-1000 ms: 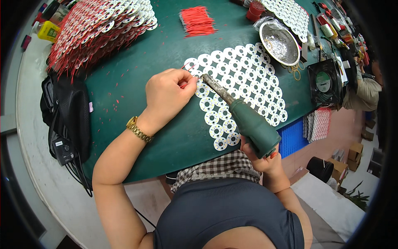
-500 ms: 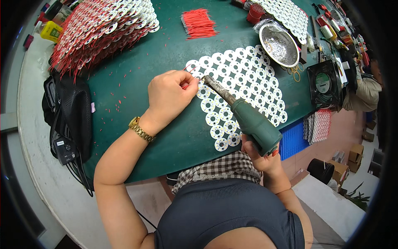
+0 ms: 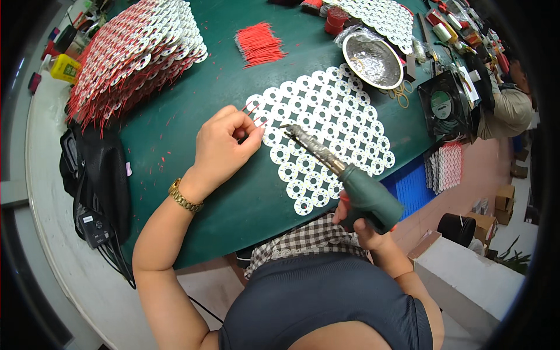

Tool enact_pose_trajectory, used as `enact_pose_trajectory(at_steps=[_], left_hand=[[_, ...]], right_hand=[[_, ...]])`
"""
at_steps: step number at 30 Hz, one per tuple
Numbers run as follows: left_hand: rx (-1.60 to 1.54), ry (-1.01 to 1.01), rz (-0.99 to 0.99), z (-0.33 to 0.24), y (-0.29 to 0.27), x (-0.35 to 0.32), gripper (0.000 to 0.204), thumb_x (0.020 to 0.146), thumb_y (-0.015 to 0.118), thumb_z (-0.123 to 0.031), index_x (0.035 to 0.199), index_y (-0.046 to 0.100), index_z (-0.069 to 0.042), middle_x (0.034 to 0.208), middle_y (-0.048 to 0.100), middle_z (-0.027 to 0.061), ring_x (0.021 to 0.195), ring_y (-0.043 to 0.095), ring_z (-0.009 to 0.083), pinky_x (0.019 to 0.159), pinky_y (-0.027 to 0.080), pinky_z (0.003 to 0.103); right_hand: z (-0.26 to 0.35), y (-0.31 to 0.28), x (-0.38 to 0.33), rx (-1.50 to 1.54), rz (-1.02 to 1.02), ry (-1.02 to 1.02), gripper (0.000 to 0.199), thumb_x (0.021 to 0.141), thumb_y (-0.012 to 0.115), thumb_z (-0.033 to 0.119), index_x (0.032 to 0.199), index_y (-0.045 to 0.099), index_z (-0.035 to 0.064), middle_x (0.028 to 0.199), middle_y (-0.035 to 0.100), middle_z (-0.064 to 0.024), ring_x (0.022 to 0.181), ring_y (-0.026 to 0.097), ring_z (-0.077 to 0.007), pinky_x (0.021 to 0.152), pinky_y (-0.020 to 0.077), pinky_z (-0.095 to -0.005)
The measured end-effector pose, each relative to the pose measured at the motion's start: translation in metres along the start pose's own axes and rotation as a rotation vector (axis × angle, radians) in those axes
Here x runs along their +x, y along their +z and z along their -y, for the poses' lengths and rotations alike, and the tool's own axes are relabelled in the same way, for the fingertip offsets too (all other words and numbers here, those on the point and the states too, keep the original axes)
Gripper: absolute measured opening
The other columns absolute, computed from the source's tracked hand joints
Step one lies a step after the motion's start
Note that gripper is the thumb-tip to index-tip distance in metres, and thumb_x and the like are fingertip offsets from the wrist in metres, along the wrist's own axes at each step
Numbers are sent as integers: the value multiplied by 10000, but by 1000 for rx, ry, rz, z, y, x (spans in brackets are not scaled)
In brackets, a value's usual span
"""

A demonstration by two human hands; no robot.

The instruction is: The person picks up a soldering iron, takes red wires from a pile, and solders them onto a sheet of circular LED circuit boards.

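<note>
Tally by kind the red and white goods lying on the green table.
Flat panel of white ring boards under the hands: 1
Stacks of ring boards with red wires: 1
More white ring panels at the far edge: 1
Bundles of loose red wires: 1
Total: 4

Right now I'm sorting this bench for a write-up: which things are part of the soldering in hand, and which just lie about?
In use:
- left hand, pinching at the panel's edge
- right hand gripping the green soldering gun
- white panel of round boards

Lying about:
- bundle of red wires
- metal bowl
- stack of wired panels
- black fan
- black bag
</note>
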State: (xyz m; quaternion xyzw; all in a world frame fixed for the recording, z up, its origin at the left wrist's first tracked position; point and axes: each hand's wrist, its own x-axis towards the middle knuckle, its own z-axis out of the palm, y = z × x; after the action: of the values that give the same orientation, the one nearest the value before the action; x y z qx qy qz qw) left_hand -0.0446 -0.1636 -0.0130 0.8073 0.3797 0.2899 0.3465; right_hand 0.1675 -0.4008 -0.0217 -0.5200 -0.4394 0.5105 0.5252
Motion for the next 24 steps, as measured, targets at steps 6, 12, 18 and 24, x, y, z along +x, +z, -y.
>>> enact_pose_trajectory(at_steps=[6,12,18,24], left_hand=[[83,-1,142,-2,-5,3,170,754,750,-93,696,608,-21,690,504,18,557,475,89,522,393,247],[152,24,153,-1,-5,2,180,744,762,-120,684,613,-39,681,518,18,544,499,101,515,401,256],[161,35,139,-2,-3,2,188,739,767,-133,666,612,-55,679,528,10,537,507,107,513,405,258],[154,44,132,0,-4,1,190,741,766,-134,663,613,-54,675,527,14,534,505,110,509,402,264]], right_hand=[[-6,7,6,-156,37,2,614,881,634,393,1305,473,-22,856,584,-86,778,596,-179,727,503,-332],[16,15,22,-360,18,-186,199,675,677,-3,869,629,-9,870,628,-113,666,610,-234,622,507,-297],[20,16,23,-358,8,-133,221,684,678,7,898,627,-20,836,612,-125,653,598,-253,618,503,-302],[23,18,27,-357,20,-154,193,713,671,25,896,627,-14,818,602,-133,640,596,-256,604,496,-301]])
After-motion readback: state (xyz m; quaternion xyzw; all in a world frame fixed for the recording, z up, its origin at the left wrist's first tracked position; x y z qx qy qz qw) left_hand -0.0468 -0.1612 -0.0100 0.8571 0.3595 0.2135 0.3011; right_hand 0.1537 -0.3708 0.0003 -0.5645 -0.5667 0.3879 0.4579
